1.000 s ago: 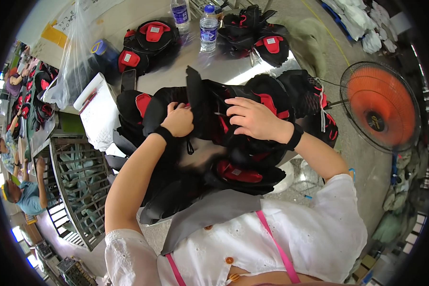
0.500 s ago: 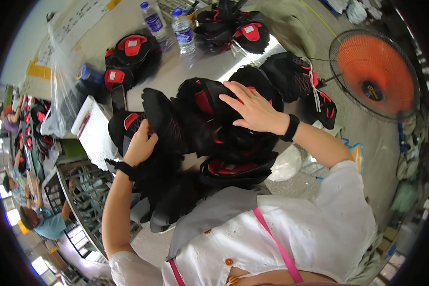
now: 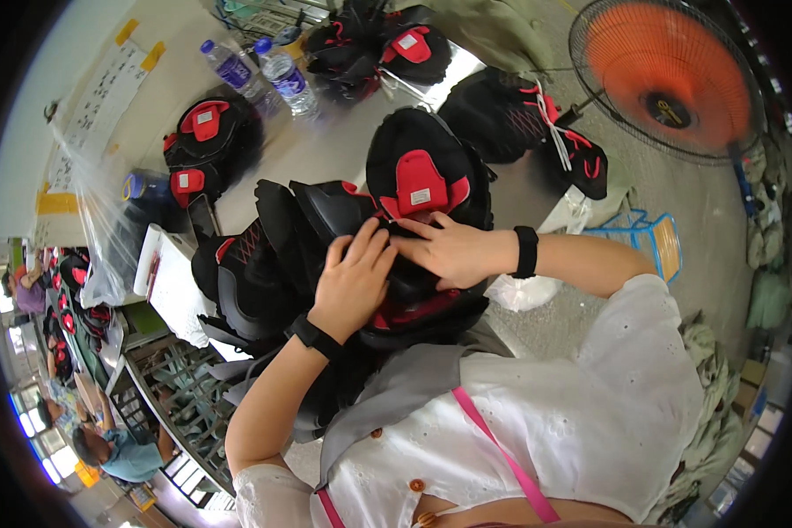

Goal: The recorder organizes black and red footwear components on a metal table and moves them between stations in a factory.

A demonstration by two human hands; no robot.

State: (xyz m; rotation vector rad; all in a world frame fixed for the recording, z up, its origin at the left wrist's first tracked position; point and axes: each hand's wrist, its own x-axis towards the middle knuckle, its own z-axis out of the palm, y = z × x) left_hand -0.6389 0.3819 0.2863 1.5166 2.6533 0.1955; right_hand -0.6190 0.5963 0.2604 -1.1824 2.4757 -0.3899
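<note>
In front of me lie several black-and-red shoe uppers. My left hand (image 3: 352, 286) rests over the dark uppers in the middle, its fingers stretched forward and slightly apart. Facing it, my right hand (image 3: 453, 253) has spread fingers that touch the lower end of a shoe upper (image 3: 427, 145) with a red tongue and a white label. The two hands nearly meet at the fingertips. Another upper (image 3: 264, 273) with red cross-stitching lies left of my left hand. A red-lined upper (image 3: 427, 312) sits below my right hand, partly covered.
Two water bottles (image 3: 288, 79) stand at the back beside more uppers (image 3: 207, 132). A laced upper (image 3: 502, 114) lies at the right edge of the table. An orange fan (image 3: 660, 79) stands beyond it. A white box (image 3: 180, 286) is at left; people work farther left.
My left hand has moved right from the left-hand upper to the middle. My right hand has come lower, and the upper with the red tongue now shows fully beyond it.
</note>
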